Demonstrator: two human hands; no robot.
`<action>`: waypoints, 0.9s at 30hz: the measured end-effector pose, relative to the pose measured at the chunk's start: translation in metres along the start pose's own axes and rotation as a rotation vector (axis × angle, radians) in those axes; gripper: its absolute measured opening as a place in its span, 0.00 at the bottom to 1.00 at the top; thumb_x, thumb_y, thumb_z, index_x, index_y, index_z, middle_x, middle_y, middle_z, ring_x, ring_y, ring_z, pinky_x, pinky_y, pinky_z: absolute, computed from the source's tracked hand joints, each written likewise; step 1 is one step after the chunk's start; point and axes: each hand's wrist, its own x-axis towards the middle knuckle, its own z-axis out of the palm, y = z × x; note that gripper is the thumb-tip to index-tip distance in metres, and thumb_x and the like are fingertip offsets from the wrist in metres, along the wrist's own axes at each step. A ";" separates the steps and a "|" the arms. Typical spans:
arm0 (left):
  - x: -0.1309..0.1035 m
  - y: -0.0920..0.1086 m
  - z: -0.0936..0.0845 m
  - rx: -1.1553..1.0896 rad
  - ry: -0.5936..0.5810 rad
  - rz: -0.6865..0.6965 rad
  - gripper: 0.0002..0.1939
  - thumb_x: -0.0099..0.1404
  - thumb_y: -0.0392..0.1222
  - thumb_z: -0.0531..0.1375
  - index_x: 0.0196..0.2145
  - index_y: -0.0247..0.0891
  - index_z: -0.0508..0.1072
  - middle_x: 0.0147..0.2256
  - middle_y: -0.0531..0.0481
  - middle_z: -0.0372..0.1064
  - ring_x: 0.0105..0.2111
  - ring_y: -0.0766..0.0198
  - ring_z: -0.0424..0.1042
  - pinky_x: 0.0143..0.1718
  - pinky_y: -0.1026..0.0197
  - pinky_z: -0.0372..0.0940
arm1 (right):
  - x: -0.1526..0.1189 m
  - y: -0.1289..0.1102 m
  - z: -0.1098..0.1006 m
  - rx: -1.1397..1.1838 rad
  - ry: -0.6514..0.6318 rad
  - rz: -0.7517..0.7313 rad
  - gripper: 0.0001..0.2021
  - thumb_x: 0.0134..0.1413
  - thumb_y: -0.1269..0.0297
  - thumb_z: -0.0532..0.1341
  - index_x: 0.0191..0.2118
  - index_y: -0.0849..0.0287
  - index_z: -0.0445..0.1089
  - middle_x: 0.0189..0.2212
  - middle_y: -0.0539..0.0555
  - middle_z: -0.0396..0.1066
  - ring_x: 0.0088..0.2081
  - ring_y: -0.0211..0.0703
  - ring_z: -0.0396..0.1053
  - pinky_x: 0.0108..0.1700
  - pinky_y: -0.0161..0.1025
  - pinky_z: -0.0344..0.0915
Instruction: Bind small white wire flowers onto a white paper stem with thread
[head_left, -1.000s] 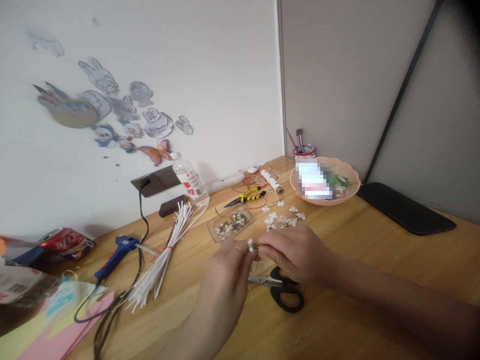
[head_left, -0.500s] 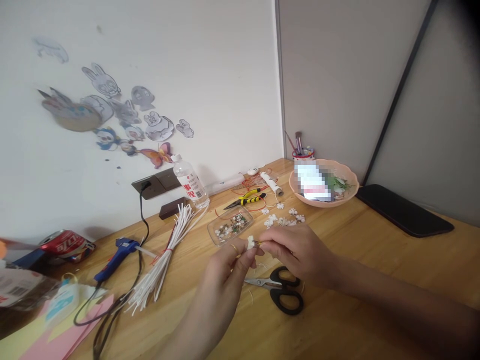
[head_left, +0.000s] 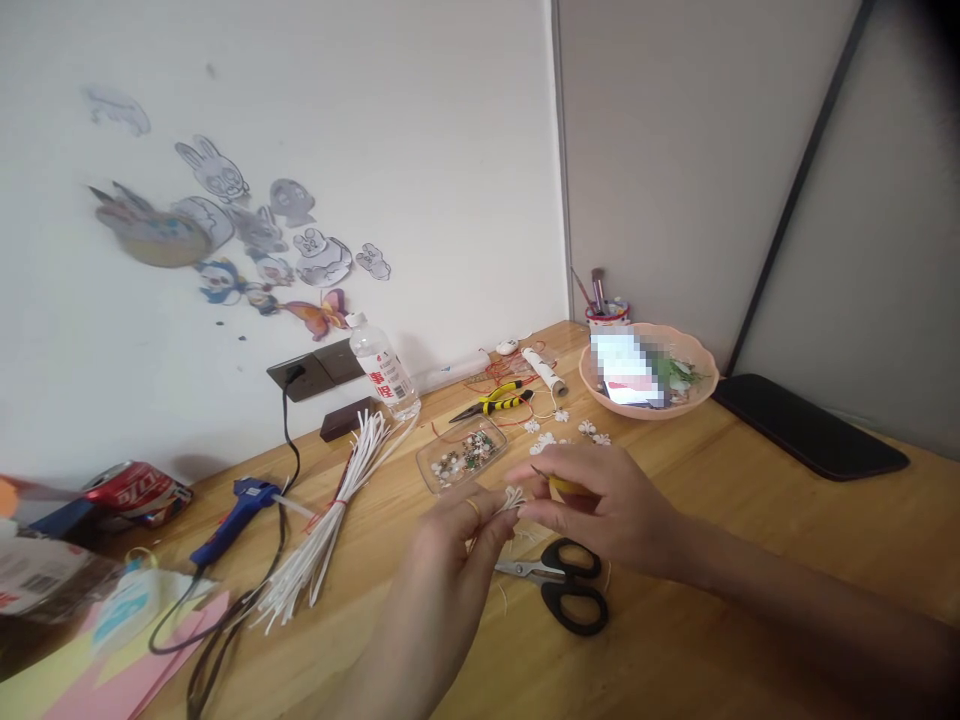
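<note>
Between thumb and fingers, my left hand (head_left: pixel 457 530) pinches a small white looped piece (head_left: pixel 513 497). My right hand (head_left: pixel 600 495) is closed around a thin yellow tool (head_left: pixel 568 486) with a dark tip, and its thumb and fingertips come close to the white piece. Black-handled scissors (head_left: pixel 574 587) lie on the wood just below both hands. Small white flower shapes (head_left: pixel 592 432) are spread behind my right hand. A clear tray of beads (head_left: pixel 496 462) sits behind my left hand.
Yellow-black pliers (head_left: pixel 504 401), a water bottle (head_left: pixel 384 372) and a pink bowl (head_left: pixel 652 410) with a phone stand farther back. To the left are white strips (head_left: pixel 324 545), a blue glue gun (head_left: pixel 229 530) and a red can (head_left: pixel 139 490). A black pad (head_left: pixel 814 425) lies right.
The yellow tool's tip has drawn back from the white piece and now points up and left. The piece shows its loops between my fingers. The view has shifted slightly.
</note>
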 end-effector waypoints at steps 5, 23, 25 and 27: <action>0.005 0.006 -0.006 -0.224 -0.134 -0.167 0.14 0.60 0.46 0.51 0.24 0.36 0.69 0.23 0.54 0.62 0.27 0.66 0.60 0.29 0.65 0.54 | 0.001 -0.003 0.000 0.036 0.027 -0.006 0.03 0.50 0.68 0.58 0.30 0.60 0.69 0.23 0.46 0.67 0.25 0.31 0.62 0.27 0.28 0.56; 0.005 0.009 -0.011 -0.528 -0.236 -0.241 0.12 0.61 0.41 0.52 0.29 0.34 0.73 0.26 0.50 0.72 0.29 0.66 0.68 0.36 0.64 0.60 | -0.001 0.000 0.002 0.302 0.031 0.259 0.05 0.49 0.62 0.59 0.33 0.55 0.68 0.24 0.46 0.68 0.26 0.33 0.63 0.27 0.29 0.60; 0.004 0.010 -0.011 -0.546 -0.223 -0.232 0.12 0.61 0.41 0.52 0.29 0.33 0.73 0.26 0.51 0.71 0.29 0.67 0.67 0.36 0.64 0.60 | 0.001 0.003 0.001 0.401 0.034 0.320 0.06 0.48 0.61 0.59 0.34 0.55 0.68 0.26 0.46 0.68 0.28 0.34 0.64 0.30 0.30 0.61; 0.004 0.011 -0.011 -0.543 -0.196 -0.218 0.12 0.61 0.41 0.52 0.28 0.33 0.73 0.26 0.51 0.71 0.29 0.66 0.67 0.36 0.64 0.60 | 0.002 0.004 -0.001 0.459 0.031 0.359 0.07 0.47 0.61 0.60 0.34 0.55 0.68 0.27 0.46 0.68 0.30 0.34 0.64 0.33 0.31 0.62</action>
